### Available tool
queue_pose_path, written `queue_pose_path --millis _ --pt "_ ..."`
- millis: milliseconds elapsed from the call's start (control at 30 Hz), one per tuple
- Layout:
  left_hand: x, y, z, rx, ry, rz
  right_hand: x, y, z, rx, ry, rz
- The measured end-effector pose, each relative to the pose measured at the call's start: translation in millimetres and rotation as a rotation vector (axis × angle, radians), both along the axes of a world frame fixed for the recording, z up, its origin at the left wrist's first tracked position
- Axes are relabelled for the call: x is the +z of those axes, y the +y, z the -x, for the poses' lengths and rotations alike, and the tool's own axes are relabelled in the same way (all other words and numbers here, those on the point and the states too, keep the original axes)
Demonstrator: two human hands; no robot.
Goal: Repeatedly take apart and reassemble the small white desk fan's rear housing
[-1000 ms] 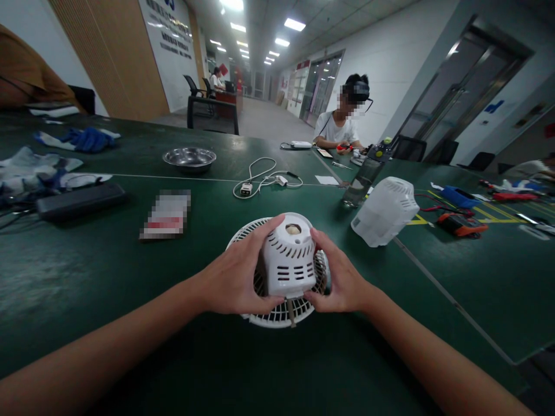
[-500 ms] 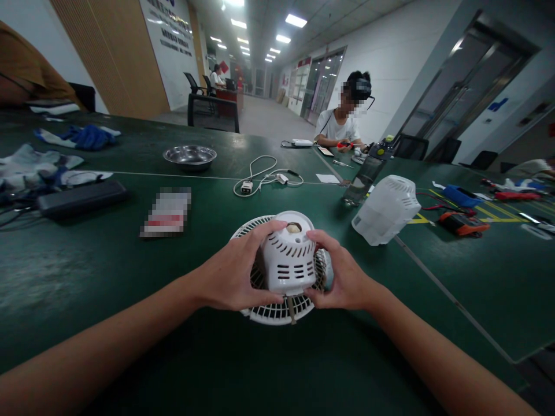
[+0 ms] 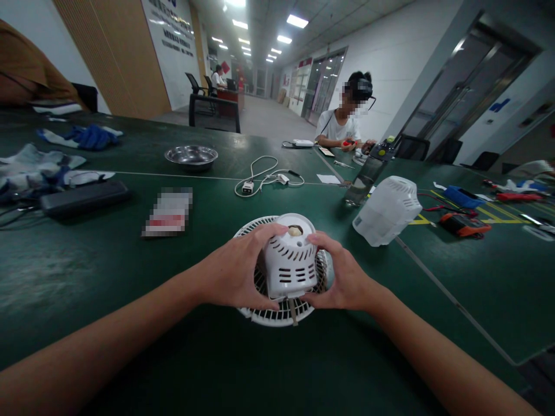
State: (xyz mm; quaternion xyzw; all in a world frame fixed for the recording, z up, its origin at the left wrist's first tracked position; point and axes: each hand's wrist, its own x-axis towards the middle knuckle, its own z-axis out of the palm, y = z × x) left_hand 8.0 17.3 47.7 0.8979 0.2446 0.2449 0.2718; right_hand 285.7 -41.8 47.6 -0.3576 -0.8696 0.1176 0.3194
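A white slotted fan motor cover (image 3: 291, 266) sits over the middle of a round white fan grille (image 3: 269, 316) on the green table. From the left, my left hand (image 3: 240, 268) grips the cover, with fingers by its top rim and thumb low at its front. My right hand (image 3: 342, 271) clasps the opposite side in the same way. A round hole in the cover's top shows a cream-coloured part (image 3: 295, 230). My hands hide part of the grille's sides.
A translucent white plastic container (image 3: 385, 211) and a water bottle (image 3: 368, 173) stand at right, near an orange multimeter (image 3: 463, 224). Behind lie a white cable (image 3: 260, 182) and a metal bowl (image 3: 191, 157). A black case (image 3: 84, 198) and gloves (image 3: 89, 137) are left. A co-worker (image 3: 340, 124) sits across.
My left thumb has slid slightly left along the cover's lower front edge. Both hands keep their grip. The co-worker's hands have shifted a little.
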Motion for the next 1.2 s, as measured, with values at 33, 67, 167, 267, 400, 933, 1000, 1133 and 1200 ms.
queue_pose_path --millis 33,67,167,267,400,933,1000,1133,1200 --pt "0.0 0 0 0.001 0.004 0.001 -0.3 0 0 0.005 0.008 -0.005" --pt "-0.3 0 0 0.006 0.015 0.004 -0.6 0 -1 0.010 0.011 -0.007" --pt "-3.0 1 0 0.046 0.049 0.006 -0.5 0 -2 0.016 0.001 -0.004" --pt "-7.7 3 0 0.084 0.061 -0.025 -0.3 0 -6 -0.004 -0.036 0.007" --pt "-12.1 6 0 0.147 0.039 -0.063 -2.9 6 -15 -0.111 -0.076 0.007" --pt "-30.6 20 4 0.431 -0.403 0.510 -13.1 6 -1 -0.367 0.105 0.102" --pt "-30.4 22 4 0.409 -0.557 0.598 -12.7 6 -1 -0.367 0.189 0.159" --pt "-28.5 27 8 0.310 -0.857 0.652 -11.7 6 -5 -0.328 0.507 0.278" --pt "-27.8 29 8 0.290 -0.896 0.545 -13.6 6 -6 -0.301 0.647 0.330"
